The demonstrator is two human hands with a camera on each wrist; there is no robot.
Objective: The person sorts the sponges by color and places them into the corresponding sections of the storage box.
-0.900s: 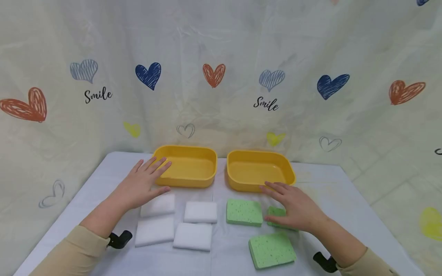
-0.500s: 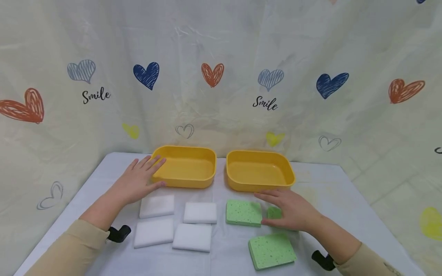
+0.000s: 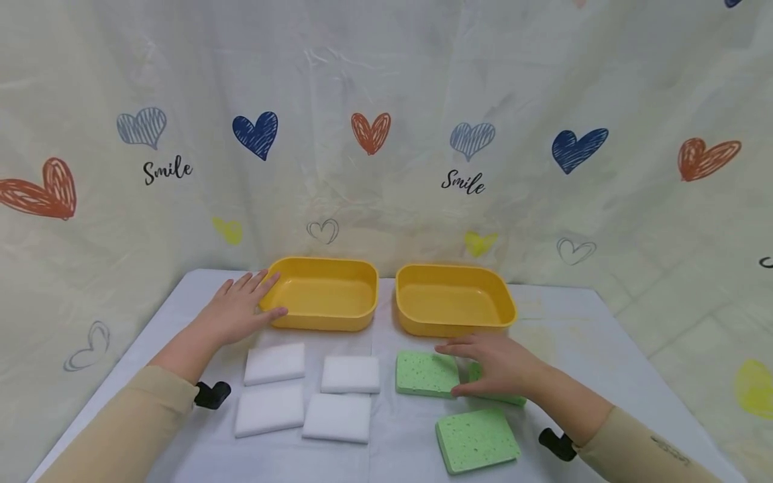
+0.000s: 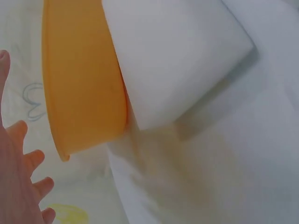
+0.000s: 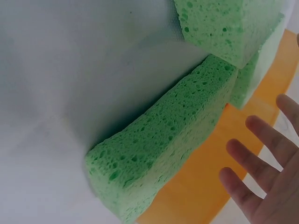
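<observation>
Left hand (image 3: 234, 313) and right hand (image 3: 498, 365) relaxed, holding nothing

A pale backdrop sheet (image 3: 398, 60), printed with hearts (image 3: 256, 135) and the word "Smile" (image 3: 464, 182), hangs beyond a white-covered table (image 3: 302, 463). Clock hours are read in the head view, 12 being the far side. Beige sleeves (image 3: 115, 429) come in from about 8 and 4 o'clock.

Near the table's far edge, two yellow rounded rectangular trays sit side by side: the left tray (image 3: 326, 295) and the right tray (image 3: 455, 302), with a narrow gap between.

The left hand is at the left tray's 9 o'clock, fingers extended and spread. Its fingertips overlap the rim in the head view; the left wrist view shows a gap between the visible fingers and the tray wall. The right hand is at the right tray's 5 o'clock, fingers loosely extended.

Three porous green sponges lie toward the right tray's 6 o'clock. The far sponge (image 3: 425, 372) is at the right hand's 9 o'clock, its edge overlapped by the thumb tip; whether they touch, I cannot tell. The half-hidden sponge (image 3: 475, 372) is partly covered by that hand, and the near sponge (image 3: 477, 439) lies at the hand's 6 o'clock.

Four rectangular white pads (image 3: 269, 409) lie at the left tray's 6 o'clock, in two rows of two. Smallest are the black wrist attachments (image 3: 213, 395), one below each wrist.
</observation>
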